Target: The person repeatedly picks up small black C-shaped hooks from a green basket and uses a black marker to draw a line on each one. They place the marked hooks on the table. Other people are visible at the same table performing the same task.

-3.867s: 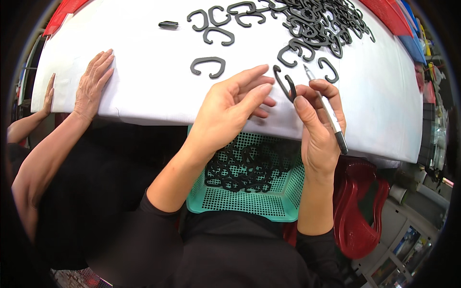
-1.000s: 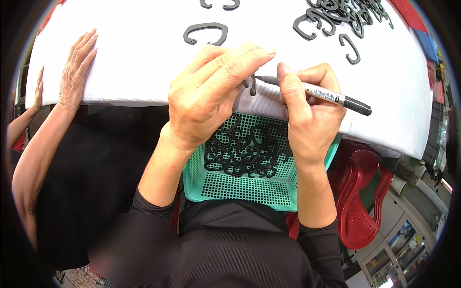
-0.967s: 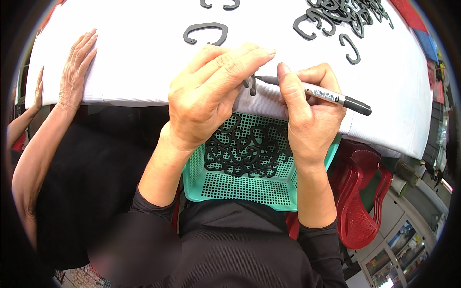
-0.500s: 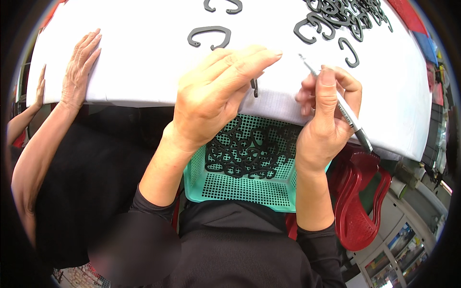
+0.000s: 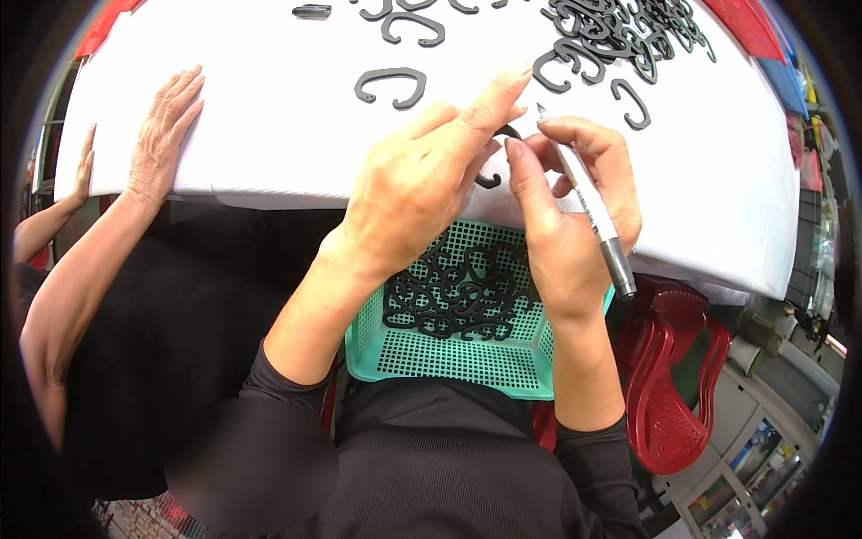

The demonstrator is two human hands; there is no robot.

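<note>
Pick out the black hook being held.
The hook between the left hand and right hand; other hooks in view lie on the table or in the basket.

This looks like a small hand-work shop rather than a home: the broad counter [image 5: 269,135], covered in white, bears a heap of identical black C-shaped pieces [image 5: 620,36] toward its far right. Below the counter's near edge, a green perforated basket [image 5: 462,361] holds more. Another person's arm [image 5: 85,287] reaches onto the counter's left part. Right of the counter stand a red plastic chair [image 5: 669,427] and a glass-paned cabinet [image 5: 759,445].
</note>
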